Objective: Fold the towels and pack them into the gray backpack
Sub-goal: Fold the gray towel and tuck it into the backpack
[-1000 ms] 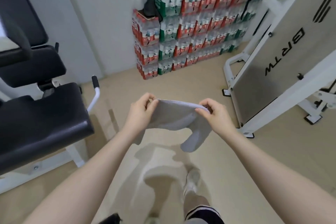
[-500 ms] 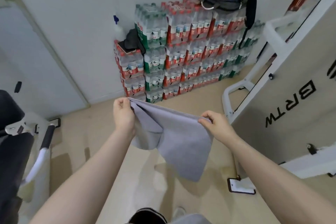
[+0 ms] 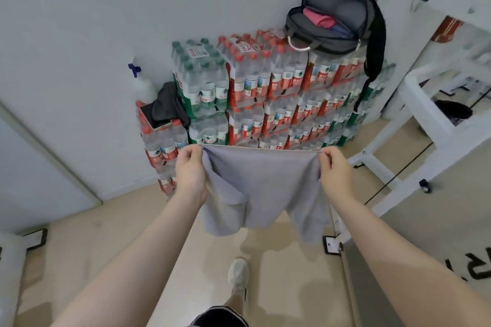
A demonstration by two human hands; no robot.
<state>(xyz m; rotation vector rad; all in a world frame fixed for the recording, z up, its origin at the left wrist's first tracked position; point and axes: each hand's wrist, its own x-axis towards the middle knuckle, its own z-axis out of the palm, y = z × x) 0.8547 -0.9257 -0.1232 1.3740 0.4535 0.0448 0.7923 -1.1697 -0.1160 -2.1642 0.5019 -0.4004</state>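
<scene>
Both hands are pinching the same gray towel (image 3: 261, 180) by its top edge; left hand (image 3: 191, 171) has the left corner bunched between thumb and curled fingers, right hand (image 3: 335, 171) has the right corner the same way; the edge between them is pulled pretty much straight and level, and the rest hangs down in the air in loose folds, lower edge uneven, with a longer flap on the right side; it's not touching the floor.

Behind the towel there's a big stack of shrink-wrapped water bottle packs (image 3: 265, 93) against the white wall; mostly red caps and red labels, plus a couple of packs with green caps and green labels on the left; the labels have writing but it's too small and blurry for me to read.

The gray backpack (image 3: 332, 32) sits on top of that stack, well above and to the right of the towel; it's unzipped and gaping open, and something pink (image 3: 318, 18) shows inside with something bluish next to it; a black strap (image 3: 374, 50) dangles down the side of the packs.

On the lower left part of the stack: a phone (image 3: 151, 117) lying next to a dark cloth (image 3: 168, 106), and a white spray bottle (image 3: 142, 82) with a blue trigger behind them.

Right side is a white metal frame (image 3: 393, 146); bottom right there are big black letters, I can only make out an "R" or two, the rest is cut off; one shoe (image 3: 237, 273) shows on the beige floor below.
</scene>
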